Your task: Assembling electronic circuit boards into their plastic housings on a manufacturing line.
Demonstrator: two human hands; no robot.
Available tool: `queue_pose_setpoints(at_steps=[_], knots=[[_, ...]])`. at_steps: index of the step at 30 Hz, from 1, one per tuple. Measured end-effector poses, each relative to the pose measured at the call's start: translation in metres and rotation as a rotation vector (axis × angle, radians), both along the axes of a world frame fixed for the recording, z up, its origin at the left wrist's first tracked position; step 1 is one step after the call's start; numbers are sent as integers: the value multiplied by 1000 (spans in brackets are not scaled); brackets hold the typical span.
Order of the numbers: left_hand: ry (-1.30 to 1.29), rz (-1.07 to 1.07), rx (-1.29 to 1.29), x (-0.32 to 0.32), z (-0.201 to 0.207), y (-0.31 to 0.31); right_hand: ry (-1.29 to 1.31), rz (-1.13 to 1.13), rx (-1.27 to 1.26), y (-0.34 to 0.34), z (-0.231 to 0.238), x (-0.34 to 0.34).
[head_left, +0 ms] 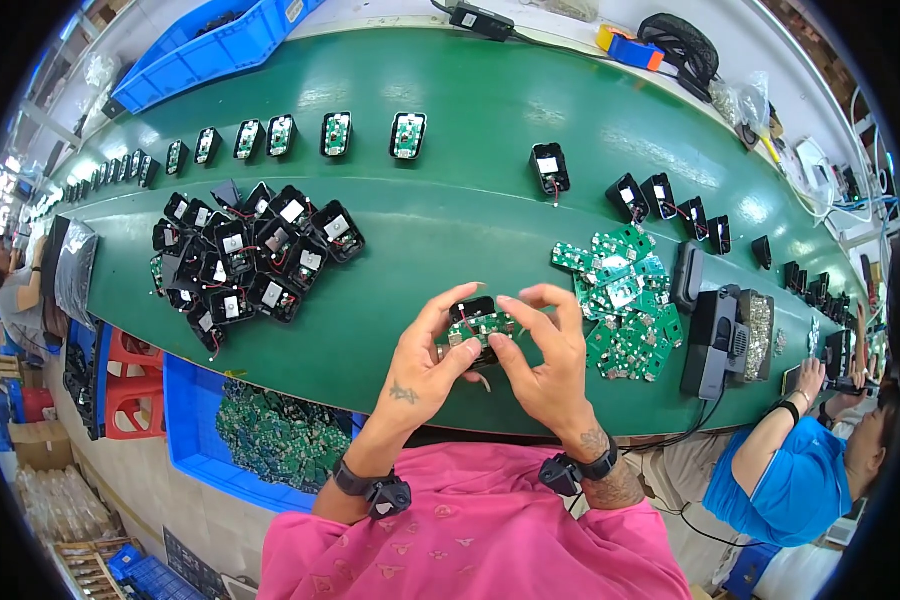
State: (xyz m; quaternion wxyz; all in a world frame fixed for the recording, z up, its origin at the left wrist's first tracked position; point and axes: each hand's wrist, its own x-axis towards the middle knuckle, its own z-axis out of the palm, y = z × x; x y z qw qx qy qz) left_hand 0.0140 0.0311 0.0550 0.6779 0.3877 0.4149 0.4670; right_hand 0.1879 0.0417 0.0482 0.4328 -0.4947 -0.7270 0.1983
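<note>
Close in front of me, a green circuit board [487, 325] sits at a black plastic housing [472, 308], held between both hands. My left hand [422, 362] is closed round the left side, its thumb on the board's lower edge. My right hand [550, 358] grips the other side, thumb pressed against the board and index finger at its upper right. Whether the board is fully seated inside the housing I cannot tell. Nearest the right hand lies a heap of loose green circuit boards [630, 300]. Left of my hands is a pile of black housings [232, 245] with red wires.
Housings with boards [408, 136] stand in a row along the green table [450, 220]. More housings [550, 168] line the right. A dark device [708, 345] stands beyond the board heap. Blue bins [195, 62] [185, 420] flank the table's left. A co-worker in blue [780, 480] sits at right.
</note>
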Motion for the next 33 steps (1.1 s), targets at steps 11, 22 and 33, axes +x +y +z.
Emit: queue_pose_setpoints(at_steps=[11, 22, 33], knots=[[183, 7, 65, 12, -13, -3, 80, 5, -35, 1, 5, -12], [-12, 127, 3, 19, -4, -3, 471, 55, -220, -12, -15, -9], [255, 156, 212, 13, 19, -14, 94, 235, -4, 4, 28, 7]])
